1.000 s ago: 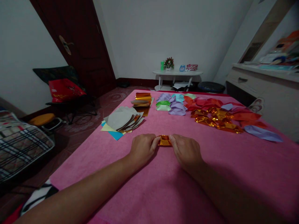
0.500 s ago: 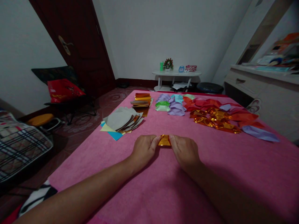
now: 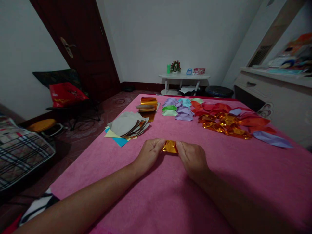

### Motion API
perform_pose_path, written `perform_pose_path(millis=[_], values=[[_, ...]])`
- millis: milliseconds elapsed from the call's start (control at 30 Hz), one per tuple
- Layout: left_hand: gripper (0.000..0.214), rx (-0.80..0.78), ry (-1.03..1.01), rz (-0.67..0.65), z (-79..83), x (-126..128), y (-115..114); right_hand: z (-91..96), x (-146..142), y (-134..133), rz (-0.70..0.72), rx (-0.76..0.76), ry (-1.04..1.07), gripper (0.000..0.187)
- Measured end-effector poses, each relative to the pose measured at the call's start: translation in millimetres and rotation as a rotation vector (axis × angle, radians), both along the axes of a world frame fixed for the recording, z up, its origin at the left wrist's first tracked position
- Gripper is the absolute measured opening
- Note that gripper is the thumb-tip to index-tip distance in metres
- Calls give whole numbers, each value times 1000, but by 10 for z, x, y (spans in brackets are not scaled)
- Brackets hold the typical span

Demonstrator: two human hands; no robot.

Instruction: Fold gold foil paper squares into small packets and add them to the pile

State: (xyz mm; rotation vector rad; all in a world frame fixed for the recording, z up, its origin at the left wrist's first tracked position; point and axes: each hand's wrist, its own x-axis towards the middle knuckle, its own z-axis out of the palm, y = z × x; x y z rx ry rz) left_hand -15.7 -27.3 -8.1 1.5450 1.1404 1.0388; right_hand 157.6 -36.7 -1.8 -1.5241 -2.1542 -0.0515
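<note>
A shiny gold foil paper (image 3: 170, 147), folded small, is stretched between my two hands just over the pink cloth. My left hand (image 3: 150, 151) pinches its left end with the thumb on top. On the opposite end, my right hand (image 3: 193, 158) has its fingers curled and its thumb pressed against the foil. The fingers under the paper are hidden. Beyond my right hand lie several folded gold foil pieces (image 3: 225, 125). To the far left of my left hand is a fanned stack of grey-backed paper sheets (image 3: 125, 124).
The pink cloth (image 3: 151, 201) covers the table. Rolled gold foil sheets (image 3: 148, 103) lie behind the grey stack. Purple folded papers (image 3: 184, 113) and red folded papers (image 3: 214, 108) spread across the far side. A folding chair with a red bag (image 3: 67, 94) stands left.
My left hand has shifted slightly left and up, and a bit more of the gold foil shows between my thumbs. Both hands keep their hold.
</note>
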Motion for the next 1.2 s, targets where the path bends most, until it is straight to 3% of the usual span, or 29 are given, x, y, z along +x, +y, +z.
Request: perform_pose_path(millis=[233, 467, 633, 867, 1033, 1200], values=[[45, 57, 162, 61, 41, 25, -28, -16, 3, -27, 22, -7, 290, 48], [47, 96, 229, 126, 65, 32, -38, -17, -9, -38, 108, -52, 293, 45], [43, 201, 294, 153, 79, 10, -39, -19, 24, 29, 88, -93, 350, 41], [30, 261, 354, 162, 76, -25, -19, -27, 130, 159, 91, -27, 488, 17], [33, 244, 337, 136, 79, -42, -5, -16, 417, 344, -72, 83, 440, 14], [36, 233, 343, 134, 54, -51, 17, 61, 899, 541, -206, 295, 96, 8]])
